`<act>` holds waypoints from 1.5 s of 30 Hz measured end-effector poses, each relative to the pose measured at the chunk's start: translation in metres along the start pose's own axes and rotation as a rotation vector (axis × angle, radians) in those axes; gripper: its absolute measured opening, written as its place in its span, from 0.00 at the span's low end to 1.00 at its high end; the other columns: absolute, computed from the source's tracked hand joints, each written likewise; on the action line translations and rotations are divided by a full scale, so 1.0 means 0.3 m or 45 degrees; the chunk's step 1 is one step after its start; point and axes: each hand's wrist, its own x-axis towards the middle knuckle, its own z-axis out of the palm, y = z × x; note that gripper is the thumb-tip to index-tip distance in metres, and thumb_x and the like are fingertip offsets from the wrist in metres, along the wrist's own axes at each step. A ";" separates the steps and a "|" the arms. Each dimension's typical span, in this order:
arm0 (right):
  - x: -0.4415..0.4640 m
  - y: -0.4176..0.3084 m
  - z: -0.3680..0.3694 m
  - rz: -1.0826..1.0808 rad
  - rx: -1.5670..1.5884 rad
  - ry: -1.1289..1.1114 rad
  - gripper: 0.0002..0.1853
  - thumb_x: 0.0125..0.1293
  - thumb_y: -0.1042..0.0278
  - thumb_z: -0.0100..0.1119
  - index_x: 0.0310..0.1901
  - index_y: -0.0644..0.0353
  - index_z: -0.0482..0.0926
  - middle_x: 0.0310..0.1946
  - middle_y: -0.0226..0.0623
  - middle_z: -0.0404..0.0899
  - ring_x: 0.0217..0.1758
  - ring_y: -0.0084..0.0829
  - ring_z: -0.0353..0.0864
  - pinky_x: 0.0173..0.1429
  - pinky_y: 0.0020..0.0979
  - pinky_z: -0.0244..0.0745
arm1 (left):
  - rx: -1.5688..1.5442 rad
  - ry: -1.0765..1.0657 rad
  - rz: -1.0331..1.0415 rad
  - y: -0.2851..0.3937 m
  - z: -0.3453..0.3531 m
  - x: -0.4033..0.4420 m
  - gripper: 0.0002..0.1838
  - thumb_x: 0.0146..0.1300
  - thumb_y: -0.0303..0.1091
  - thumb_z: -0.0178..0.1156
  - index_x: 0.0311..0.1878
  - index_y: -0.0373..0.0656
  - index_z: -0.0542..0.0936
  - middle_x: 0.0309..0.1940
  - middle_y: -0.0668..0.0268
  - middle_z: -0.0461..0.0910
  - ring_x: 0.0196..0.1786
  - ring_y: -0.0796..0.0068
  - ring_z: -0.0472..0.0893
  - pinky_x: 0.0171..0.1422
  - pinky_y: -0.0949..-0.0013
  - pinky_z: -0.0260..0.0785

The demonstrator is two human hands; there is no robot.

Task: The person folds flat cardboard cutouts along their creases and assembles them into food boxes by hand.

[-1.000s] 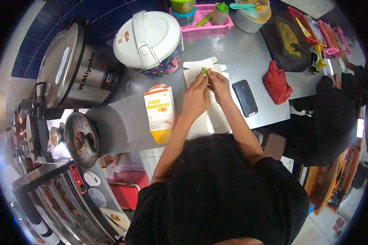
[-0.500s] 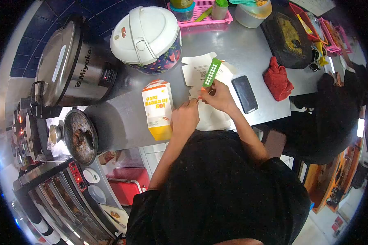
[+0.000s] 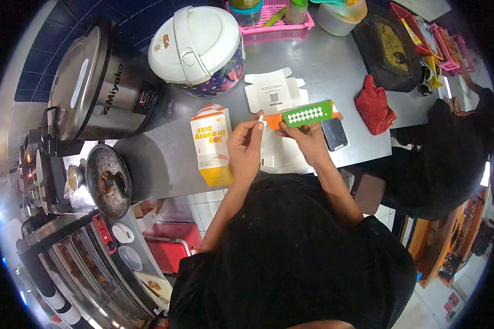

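Note:
A narrow green and orange carton (image 3: 312, 113) with a white diamond pattern lies across my right hand (image 3: 308, 138), whose thumb and fingers grip it. My left hand (image 3: 245, 143) pinches a small white piece at the carton's left end; whether it is a flap of the carton I cannot tell. Beneath and behind the hands lies an unfolded white cardboard sheet (image 3: 270, 94) with a printed square code. A white, orange and yellow box (image 3: 210, 142) rests left of my left hand. The dark phone (image 3: 335, 136) is partly covered by my right hand and the carton.
A white-lidded container (image 3: 195, 44) and a large steel cooker (image 3: 101, 90) stand at the left. Right of the phone lies a red cloth (image 3: 374, 107). A pink basket (image 3: 274, 24) is at the back. Another person in dark clothing (image 3: 436, 159) is at the right.
The green and orange carton has turned from upright to nearly level, its patterned side facing up. Both hands have risen slightly, and my left hand now pinches at its left end.

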 end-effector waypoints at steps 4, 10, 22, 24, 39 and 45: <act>-0.006 -0.017 0.022 0.020 0.055 0.045 0.14 0.65 0.78 0.67 0.51 0.68 0.79 0.47 0.39 0.84 0.48 0.29 0.85 0.54 0.31 0.88 | 0.066 -0.077 0.081 0.039 0.021 -0.006 0.08 0.72 0.24 0.58 0.49 0.31 0.82 0.64 0.47 0.77 0.62 0.68 0.79 0.66 0.67 0.70; -0.013 -0.041 0.031 0.000 0.033 0.019 0.19 0.65 0.76 0.69 0.55 0.70 0.76 0.50 0.41 0.82 0.51 0.30 0.85 0.57 0.33 0.87 | 0.005 -0.086 0.061 0.043 0.024 -0.006 0.08 0.71 0.22 0.58 0.49 0.32 0.83 0.66 0.46 0.75 0.66 0.65 0.77 0.70 0.65 0.68; -0.014 -0.004 0.034 -0.184 -0.157 0.070 0.17 0.63 0.70 0.73 0.52 0.63 0.83 0.45 0.32 0.85 0.48 0.22 0.82 0.52 0.26 0.78 | 0.314 -0.062 0.331 0.037 0.049 -0.001 0.09 0.68 0.23 0.61 0.49 0.33 0.84 0.67 0.50 0.73 0.64 0.61 0.78 0.67 0.64 0.71; -0.015 -0.007 0.046 -0.211 -0.121 0.071 0.17 0.63 0.69 0.73 0.52 0.63 0.83 0.45 0.31 0.85 0.48 0.21 0.82 0.52 0.27 0.78 | 0.536 -0.036 0.462 0.065 0.049 -0.003 0.08 0.65 0.19 0.62 0.47 0.33 0.84 0.63 0.49 0.76 0.61 0.61 0.80 0.67 0.62 0.70; -0.066 0.003 0.064 -0.874 -1.164 -0.179 0.31 0.59 0.59 0.71 0.65 0.53 0.73 0.63 0.41 0.74 0.68 0.42 0.72 0.71 0.44 0.66 | 0.968 0.066 0.815 0.101 -0.003 0.079 0.16 0.50 0.20 0.69 0.37 0.38 0.70 0.35 0.57 0.74 0.37 0.58 0.76 0.37 0.64 0.70; -0.027 0.110 -0.014 -0.702 -0.993 -0.015 0.24 0.58 0.62 0.70 0.56 0.57 0.80 0.55 0.42 0.79 0.62 0.45 0.77 0.62 0.45 0.73 | 0.850 0.179 0.508 0.084 -0.062 0.094 0.12 0.62 0.29 0.67 0.37 0.41 0.71 0.36 0.62 0.81 0.35 0.78 0.78 0.39 0.74 0.69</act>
